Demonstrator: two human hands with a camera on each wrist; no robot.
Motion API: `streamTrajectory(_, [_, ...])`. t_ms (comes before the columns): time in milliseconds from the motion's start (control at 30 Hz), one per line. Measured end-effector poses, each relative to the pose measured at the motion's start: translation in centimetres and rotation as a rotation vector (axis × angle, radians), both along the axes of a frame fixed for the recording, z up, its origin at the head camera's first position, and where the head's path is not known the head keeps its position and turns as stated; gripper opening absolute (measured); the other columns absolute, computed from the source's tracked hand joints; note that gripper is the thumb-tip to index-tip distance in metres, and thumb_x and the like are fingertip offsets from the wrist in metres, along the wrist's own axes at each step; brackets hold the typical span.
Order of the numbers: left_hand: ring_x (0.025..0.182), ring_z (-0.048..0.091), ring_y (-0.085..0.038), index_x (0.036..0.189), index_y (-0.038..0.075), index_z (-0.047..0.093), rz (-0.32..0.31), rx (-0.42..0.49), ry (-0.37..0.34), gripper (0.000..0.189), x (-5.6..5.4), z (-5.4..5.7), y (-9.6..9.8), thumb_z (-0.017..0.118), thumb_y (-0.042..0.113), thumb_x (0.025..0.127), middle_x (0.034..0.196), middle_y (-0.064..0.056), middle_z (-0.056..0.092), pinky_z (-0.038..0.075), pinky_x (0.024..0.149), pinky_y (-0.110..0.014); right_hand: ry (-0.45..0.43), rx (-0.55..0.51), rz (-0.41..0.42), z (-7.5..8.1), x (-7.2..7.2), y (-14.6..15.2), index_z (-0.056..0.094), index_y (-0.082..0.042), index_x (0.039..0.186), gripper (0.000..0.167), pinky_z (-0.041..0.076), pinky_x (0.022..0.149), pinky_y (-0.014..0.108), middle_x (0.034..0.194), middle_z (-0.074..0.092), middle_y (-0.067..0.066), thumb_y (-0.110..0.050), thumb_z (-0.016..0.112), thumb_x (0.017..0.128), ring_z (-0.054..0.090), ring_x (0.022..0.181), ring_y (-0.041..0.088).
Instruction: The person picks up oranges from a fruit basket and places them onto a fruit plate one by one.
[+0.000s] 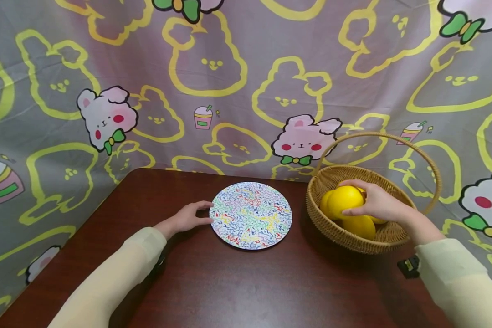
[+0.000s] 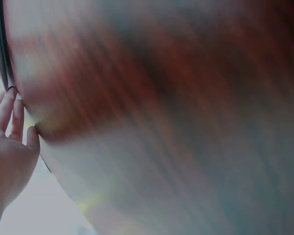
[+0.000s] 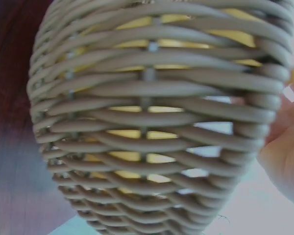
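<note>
In the head view my right hand [image 1: 375, 201] reaches into a wicker basket [image 1: 332, 234] and grips a round yellow fruit [image 1: 346, 202], thumb on the near side, fingers over its top. Several more yellow fruits [image 1: 358, 227] lie under and around it, partly hidden. A flat round plate [image 1: 251, 216] with multicoloured squiggles lies left of the basket. My left hand [image 1: 190, 215] is at its left edge, thumb and fingers spread apart along the rim. The right wrist view shows the basket's woven side [image 3: 152, 117], yellow showing through the gaps, and part of my right hand [image 3: 286, 142].
The dark reddish-brown table [image 1: 246, 282] carries everything. A tall arched handle [image 1: 428, 159] rises over the basket. Behind the table hangs a patterned cloth [image 1: 229, 109]. A small black object [image 1: 408, 266] is beside my right sleeve.
</note>
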State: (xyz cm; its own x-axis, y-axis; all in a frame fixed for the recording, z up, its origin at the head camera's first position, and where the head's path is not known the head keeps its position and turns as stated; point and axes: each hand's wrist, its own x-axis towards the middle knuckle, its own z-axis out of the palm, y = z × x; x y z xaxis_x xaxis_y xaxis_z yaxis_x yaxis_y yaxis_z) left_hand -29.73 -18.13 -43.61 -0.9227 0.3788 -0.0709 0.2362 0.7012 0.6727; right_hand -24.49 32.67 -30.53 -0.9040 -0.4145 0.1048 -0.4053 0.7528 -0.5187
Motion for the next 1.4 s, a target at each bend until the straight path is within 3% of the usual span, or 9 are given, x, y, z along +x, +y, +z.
streamTrajectory(700, [0.133,0.042,-0.03,0.14,0.009,0.05,0.009,0.004,-0.021,0.062,-0.2,-0.2,0.0,0.073,0.033,0.088,0.141,-0.014,0.05,0.033,0.108,-0.048,-0.005,-0.082,0.027,2.6,0.2,-2.5,0.048,-0.014,0.138,0.069,0.052,0.068,0.033,0.112,0.06,0.011,-0.028,0.082,0.079,0.058,0.085,0.025])
streamTrajectory(1000, [0.132,0.042,-0.031,0.14,0.008,0.05,0.005,0.002,-0.015,0.061,-0.2,-0.2,0.0,0.073,0.032,0.088,0.141,-0.014,0.05,0.033,0.108,-0.048,0.024,-0.101,0.098,2.8,-0.1,-4.2,0.049,-0.013,0.138,0.067,0.05,0.076,0.037,0.126,0.058,0.008,-0.027,0.082,0.08,0.055,0.091,0.025])
streamTrajectory(1400, [0.132,0.042,-0.031,0.14,0.01,0.05,0.005,0.002,-0.015,0.063,-0.2,-0.3,-0.1,0.073,0.035,0.087,0.141,-0.015,0.05,0.033,0.108,-0.049,0.022,-0.142,0.146,2.9,-0.2,-7.3,0.05,-0.013,0.137,0.068,0.048,0.078,0.042,0.124,0.058,0.009,-0.023,0.083,0.079,0.055,0.091,0.026])
